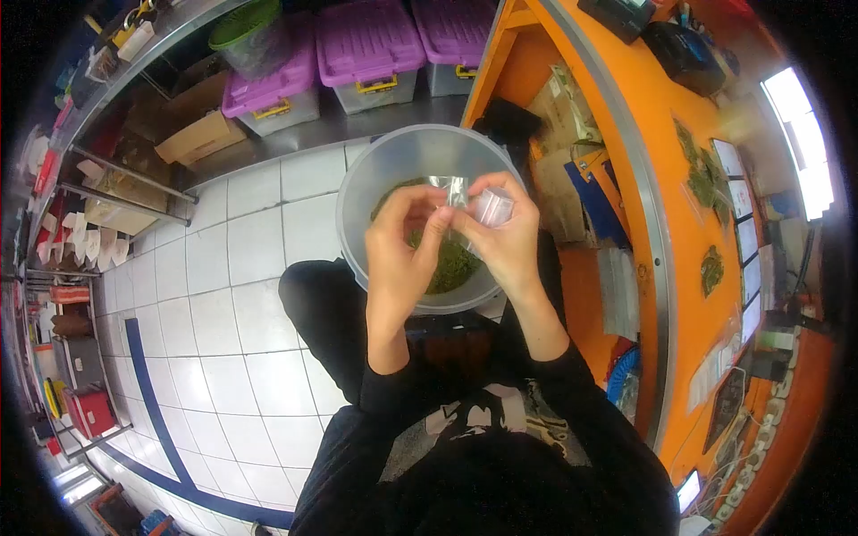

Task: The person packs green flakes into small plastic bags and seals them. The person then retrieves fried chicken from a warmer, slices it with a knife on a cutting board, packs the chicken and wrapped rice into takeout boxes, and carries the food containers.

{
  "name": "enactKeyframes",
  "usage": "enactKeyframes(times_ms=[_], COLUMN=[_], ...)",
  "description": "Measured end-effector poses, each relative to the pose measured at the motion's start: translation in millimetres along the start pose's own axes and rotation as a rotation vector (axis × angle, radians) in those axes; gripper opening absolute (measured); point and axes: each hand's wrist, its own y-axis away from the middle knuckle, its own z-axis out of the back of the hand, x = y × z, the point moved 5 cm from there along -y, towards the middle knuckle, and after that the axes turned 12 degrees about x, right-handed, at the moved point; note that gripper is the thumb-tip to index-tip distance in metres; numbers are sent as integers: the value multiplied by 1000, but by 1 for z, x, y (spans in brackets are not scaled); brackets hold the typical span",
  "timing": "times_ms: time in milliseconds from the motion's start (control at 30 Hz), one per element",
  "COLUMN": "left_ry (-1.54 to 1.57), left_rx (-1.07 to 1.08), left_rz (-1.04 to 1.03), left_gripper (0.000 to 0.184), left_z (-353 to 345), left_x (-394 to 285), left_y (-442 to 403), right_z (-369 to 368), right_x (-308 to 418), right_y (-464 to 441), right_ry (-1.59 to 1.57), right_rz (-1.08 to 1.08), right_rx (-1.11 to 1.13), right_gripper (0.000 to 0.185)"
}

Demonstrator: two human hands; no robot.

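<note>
Both hands are raised over a large translucent round tub (353, 246) that holds green crumbled material (451, 268). My left hand (407, 237) pinches the left side of a small clear plastic bag (456, 190) between thumb and fingers. My right hand (505, 234) grips the bag's right side with its fingertips. Held in that same hand, against the palm, are more small clear bags (492, 207) in a bundle. Whether the pinched bag has anything in it is too small to tell. The hands partly hide the material below.
Storage boxes with purple lids (371, 45) stand on a low metal shelf beyond the tub, with a green-rimmed bucket (250, 45) on one. At the right is an orange workbench (661, 179) with dark devices (684, 58) and green patches. Metal racks line the left.
</note>
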Motion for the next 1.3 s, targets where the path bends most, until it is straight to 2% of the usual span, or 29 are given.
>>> enactKeyframes(times_ms=[33, 67, 133, 267, 333, 367, 433, 500, 533, 600, 700, 733, 800, 867, 933, 1000, 1033, 1100, 1133, 1200, 1300], left_ry=[143, 142, 545, 588, 556, 556, 457, 363, 317, 240, 116, 122, 133, 6, 13, 14, 0, -16, 7, 30, 37], left_rx=[26, 25, 71, 185, 166, 168, 6, 18, -18, -35, -75, -69, -61, -36, -1, 28, 37, 50, 20, -12, -63], left_rz=[-6, -8, 103, 94, 125, 124, 114, 128, 156, 99, 29, -1, -35, 40, 51, 64, 57, 48, 21, -6, -58], left_gripper=[21, 21, 14, 14, 13, 13, 11, 9, 10, 10, 12, 11, 11, 11, 10, 9, 7, 6, 5, 4, 4], left_z=[-3, -2, -5, -1, 0, 0, 4, 7, 6, 2, 2, -3, -7, -9, -9, -10, -10, -14, -17, -25, -31], left_x=[0, -2, -2, 11, 17, 19, 23, 24, 20, 13, 6, 3, -5, -11, -7, -2, -2, 2, 3, 5, 6], left_y=[-3, -4, -4, -4, -4, -4, -5, -4, -4, -4, -1, -1, -1, 0, 0, -2, -3, -4, -4, -4, -6], right_z=[1, 2, 4, 8, 10, 7, -1, -10, -8, -2, 1, 6, 9, 14, 16, 15, 13, 12, 12, 21, 21], right_x=[3, 4, 6, 19, 27, 27, 47, 41, 34, 30, 18, 21, 11, 4, -2, 7, 5, 21, 21, 23, 34], right_y=[0, -1, -1, 0, 4, 4, 12, 10, 10, 10, 6, 6, 5, 5, 7, 8, 7, 10, 9, 7, 1], right_ry=[44, 44, -64, 30, 271, 272, 655, 557, 459, 363, 187, 198, -21, -18, -22, 113, 112, 432, 430, 566, 529], right_rz=[68, 69, 37, 42, 91, 92, 475, 455, 361, 332, 103, 106, -215, -230, -249, -33, -33, 288, 289, 265, 302], right_rx=[-8, -7, 67, 191, 31, 29, -78, 37, 61, 124, 245, 234, 292, 274, 260, 206, 206, 93, 91, -91, -86], right_gripper=[33, 33, 35, 37, 39, 39, 38, 36, 35, 39, 32, 32, 21, 18, 16, 13, 13, 13, 13, 15, 19])
